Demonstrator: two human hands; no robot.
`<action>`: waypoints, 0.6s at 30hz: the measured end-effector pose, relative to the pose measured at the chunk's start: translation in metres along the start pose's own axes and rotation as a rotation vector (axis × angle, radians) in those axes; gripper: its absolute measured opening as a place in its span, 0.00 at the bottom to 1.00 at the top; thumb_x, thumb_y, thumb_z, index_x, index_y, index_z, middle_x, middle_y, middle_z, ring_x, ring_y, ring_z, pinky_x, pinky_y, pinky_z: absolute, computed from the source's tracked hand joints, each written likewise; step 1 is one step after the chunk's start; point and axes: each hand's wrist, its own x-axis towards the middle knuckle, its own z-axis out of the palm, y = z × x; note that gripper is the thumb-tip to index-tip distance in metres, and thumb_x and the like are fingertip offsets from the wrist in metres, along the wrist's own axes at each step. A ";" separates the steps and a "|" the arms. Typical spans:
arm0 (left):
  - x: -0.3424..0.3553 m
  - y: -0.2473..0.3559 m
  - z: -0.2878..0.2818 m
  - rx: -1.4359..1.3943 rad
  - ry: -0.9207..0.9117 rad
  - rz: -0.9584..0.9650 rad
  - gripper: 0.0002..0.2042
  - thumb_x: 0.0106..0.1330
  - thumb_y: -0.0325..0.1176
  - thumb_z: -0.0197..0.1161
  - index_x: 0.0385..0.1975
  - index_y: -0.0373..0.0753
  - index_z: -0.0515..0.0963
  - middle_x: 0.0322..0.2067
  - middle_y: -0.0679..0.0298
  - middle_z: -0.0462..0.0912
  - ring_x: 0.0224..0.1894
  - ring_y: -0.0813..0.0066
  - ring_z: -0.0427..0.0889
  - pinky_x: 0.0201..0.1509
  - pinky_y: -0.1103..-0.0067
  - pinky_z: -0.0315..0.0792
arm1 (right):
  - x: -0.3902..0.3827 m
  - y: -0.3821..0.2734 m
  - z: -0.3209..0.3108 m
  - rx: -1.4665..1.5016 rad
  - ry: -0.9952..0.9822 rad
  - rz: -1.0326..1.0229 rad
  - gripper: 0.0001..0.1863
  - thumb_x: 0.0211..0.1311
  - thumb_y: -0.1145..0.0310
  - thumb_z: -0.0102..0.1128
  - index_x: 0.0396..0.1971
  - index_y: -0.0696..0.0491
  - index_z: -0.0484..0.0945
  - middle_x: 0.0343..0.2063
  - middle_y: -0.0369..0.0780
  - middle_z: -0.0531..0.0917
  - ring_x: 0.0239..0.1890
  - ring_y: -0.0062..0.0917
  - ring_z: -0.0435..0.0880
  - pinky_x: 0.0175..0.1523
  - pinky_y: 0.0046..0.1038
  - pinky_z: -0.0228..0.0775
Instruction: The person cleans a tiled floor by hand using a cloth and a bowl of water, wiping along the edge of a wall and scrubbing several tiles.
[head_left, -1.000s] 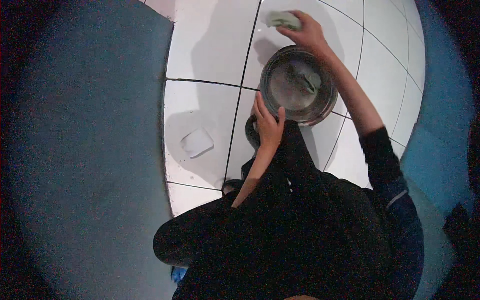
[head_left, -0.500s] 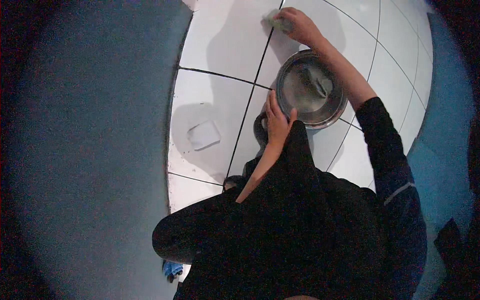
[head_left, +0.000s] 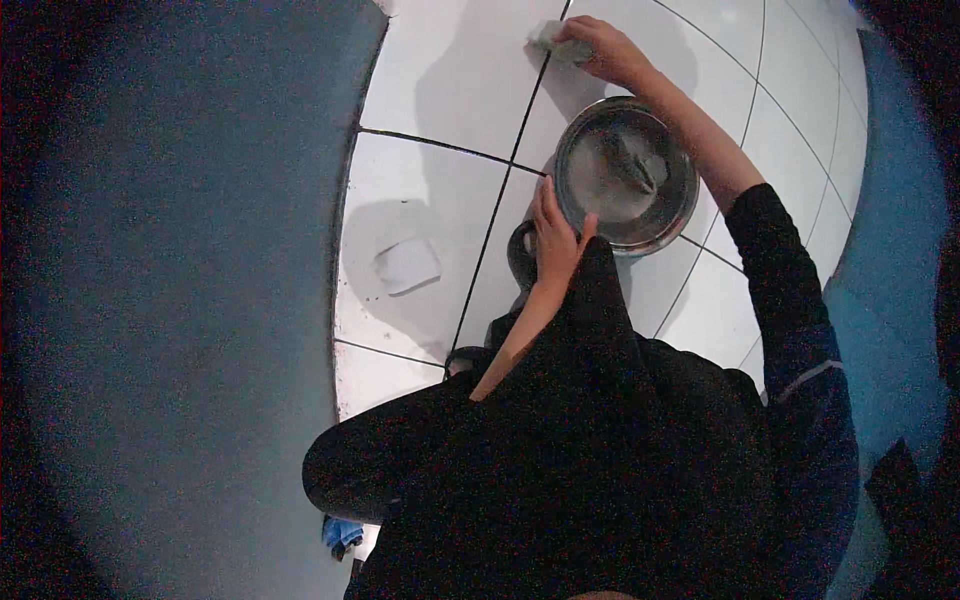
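Between my arms stands a round metal basin (head_left: 612, 205) with a greyish inside; a dark shape with a bright patch shows in it, and I cannot tell whether that is an object or a reflection. My left hand (head_left: 558, 238) grips the basin's near left side, fingers along the outer wall and thumb at the rim. Beyond the basin, my right hand (head_left: 608, 52) is closed on a pale greenish cloth (head_left: 546, 38), against the white tiles by a dark joint. The cloth looks crumpled, and the fingers partly cover it.
A flat whitish square piece (head_left: 408, 266) lies on the tiled floor (head_left: 430, 170) to the left, with small dark specks near it. A blue-grey surface (head_left: 200, 280) borders the tiles on the left. My dark-clothed knees are close to the basin. A small blue item (head_left: 343, 535) lies at lower left.
My right forearm has shifted slightly to the right, with the cloth still in that hand near the same tile joint. My left hand keeps its place on the basin.
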 end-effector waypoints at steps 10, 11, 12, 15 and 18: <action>0.002 0.005 -0.001 -0.001 -0.033 -0.024 0.40 0.62 0.45 0.58 0.63 0.27 0.44 0.61 0.38 0.53 0.62 0.41 0.56 0.65 0.60 0.55 | -0.002 0.010 -0.006 -0.019 0.004 0.238 0.24 0.39 0.78 0.65 0.43 0.49 0.77 0.46 0.42 0.77 0.52 0.37 0.74 0.56 0.33 0.68; 0.003 0.007 0.000 -0.004 -0.040 -0.018 0.40 0.62 0.45 0.58 0.63 0.27 0.44 0.61 0.38 0.53 0.62 0.41 0.56 0.65 0.60 0.55 | -0.008 0.014 -0.003 -0.010 0.030 0.110 0.24 0.39 0.78 0.66 0.42 0.50 0.77 0.45 0.42 0.77 0.51 0.37 0.75 0.56 0.33 0.68; 0.004 0.009 0.002 -0.001 -0.046 -0.003 0.40 0.61 0.45 0.58 0.63 0.26 0.44 0.61 0.39 0.52 0.62 0.42 0.56 0.65 0.60 0.55 | -0.013 0.018 -0.001 -0.001 0.054 -0.018 0.24 0.39 0.78 0.66 0.42 0.50 0.76 0.44 0.42 0.77 0.50 0.37 0.75 0.55 0.33 0.69; 0.001 0.003 -0.003 0.035 -0.013 -0.001 0.40 0.62 0.46 0.58 0.63 0.27 0.44 0.61 0.39 0.52 0.63 0.42 0.55 0.65 0.60 0.55 | -0.002 -0.001 -0.002 0.067 0.002 0.136 0.24 0.37 0.79 0.66 0.42 0.51 0.76 0.43 0.41 0.78 0.49 0.37 0.75 0.54 0.34 0.69; 0.002 0.006 -0.001 0.035 -0.006 0.002 0.40 0.62 0.47 0.57 0.63 0.27 0.44 0.61 0.40 0.52 0.63 0.42 0.54 0.64 0.59 0.55 | 0.000 -0.005 0.001 0.094 0.094 0.147 0.24 0.37 0.79 0.66 0.41 0.50 0.76 0.43 0.41 0.78 0.48 0.38 0.76 0.53 0.34 0.70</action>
